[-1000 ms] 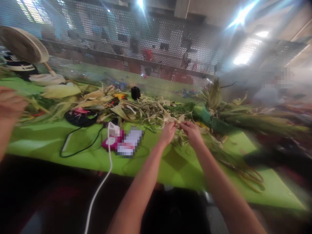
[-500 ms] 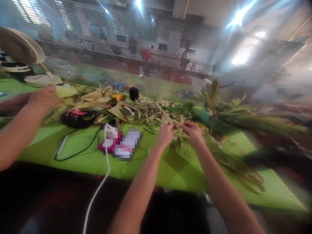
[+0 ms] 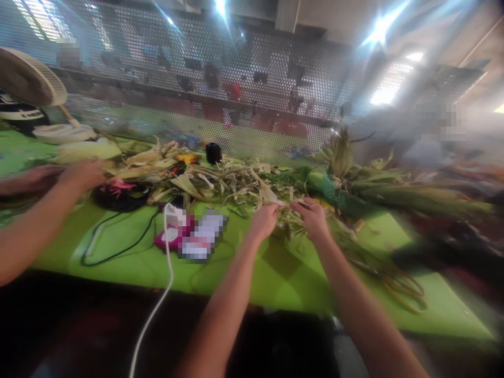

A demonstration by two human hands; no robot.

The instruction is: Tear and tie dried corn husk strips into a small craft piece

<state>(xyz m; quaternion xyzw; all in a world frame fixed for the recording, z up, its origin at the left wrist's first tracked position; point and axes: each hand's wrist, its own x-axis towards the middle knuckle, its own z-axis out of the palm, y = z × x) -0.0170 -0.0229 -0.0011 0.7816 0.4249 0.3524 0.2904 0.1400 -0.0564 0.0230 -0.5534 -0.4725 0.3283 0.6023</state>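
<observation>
My left hand (image 3: pixel 264 219) is closed, its fingertips pinching one part of a pale corn husk (image 3: pixel 280 203) just above the table's front half. A short way to its right, my right hand (image 3: pixel 313 216) also pinches, thumb and fingers pressed together on the husk; the exact grip is blurred. Behind both hands lies a heap of shredded dry husk strips (image 3: pixel 236 178). Some loose green and yellow strips (image 3: pixel 294 226) hang or lie below the gap between my hands.
At the left, a co-worker's hands (image 3: pixel 81 173) are over husks. A magenta power strip (image 3: pixel 173 236) with a white cord and a phone (image 3: pixel 202 236) lie on the green table (image 3: pixel 220 278). Green husk bundles (image 3: pixel 409 194) and scissors (image 3: pixel 409 294) are at the right; a fan (image 3: pixel 31 76) stands far left.
My hands have drawn slightly apart, still on the husk. The co-worker's hands at the left have moved lower, away from the pale husk behind them. The view has shifted slightly.
</observation>
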